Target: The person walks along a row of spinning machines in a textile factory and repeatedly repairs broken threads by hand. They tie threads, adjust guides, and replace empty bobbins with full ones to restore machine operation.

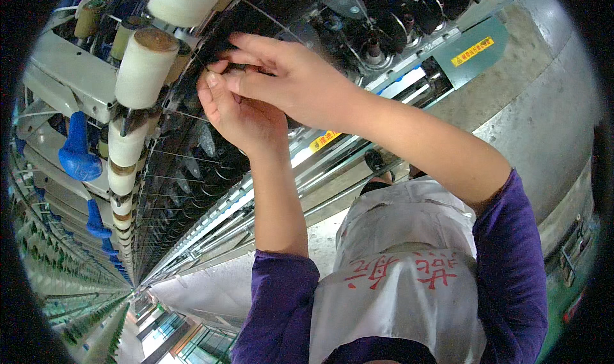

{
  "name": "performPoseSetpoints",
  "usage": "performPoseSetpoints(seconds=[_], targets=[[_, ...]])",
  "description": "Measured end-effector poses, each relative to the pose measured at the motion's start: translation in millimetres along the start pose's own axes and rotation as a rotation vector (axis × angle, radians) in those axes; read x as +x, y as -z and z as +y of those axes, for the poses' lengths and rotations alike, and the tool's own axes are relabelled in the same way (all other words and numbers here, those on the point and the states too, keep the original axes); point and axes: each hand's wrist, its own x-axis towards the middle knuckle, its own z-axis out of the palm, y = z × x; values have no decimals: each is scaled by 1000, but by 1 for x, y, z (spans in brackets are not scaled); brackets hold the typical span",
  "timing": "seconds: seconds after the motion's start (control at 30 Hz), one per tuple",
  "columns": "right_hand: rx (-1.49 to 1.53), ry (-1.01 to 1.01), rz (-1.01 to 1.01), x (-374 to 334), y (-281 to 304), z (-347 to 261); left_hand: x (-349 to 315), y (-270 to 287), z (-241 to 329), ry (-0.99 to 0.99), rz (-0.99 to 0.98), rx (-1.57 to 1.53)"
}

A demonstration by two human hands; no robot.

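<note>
My left hand (238, 118) is raised to the dark face of a long textile machine (211, 137), its fingers curled and the thumb up against the fingertips. Over it reaches my right hand (291, 76), with thumb and fingers brought together at the left fingertips and the other fingers bent forward. Whatever the fingertips pinch is too small or hidden to make out. Closest to the hands on the left is a white yarn package (146, 73); a larger white yarn package (185, 1) sits above it. A thin yarn (188, 115) crosses the machine face just below my left hand.
More yarn packages (125, 148) recede in a row down the machine. Blue rounded parts (80, 153) hang from grey housings on the left. Black discs and spindles (374, 49) line the machine's right side, with a green-grey panel (470, 54) beyond. Grey floor (534, 83) lies to the right.
</note>
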Motion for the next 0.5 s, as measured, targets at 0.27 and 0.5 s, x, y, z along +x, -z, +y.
performPoseSetpoints(seconds=[0.27, 0.5], targets=[[39, -16, 7, 3, -2, 1, 3, 6, 1, 5, -71, -33], [-27, 30, 12, 2, -2, 1, 4, 5, -2, -7, -87, -60]])
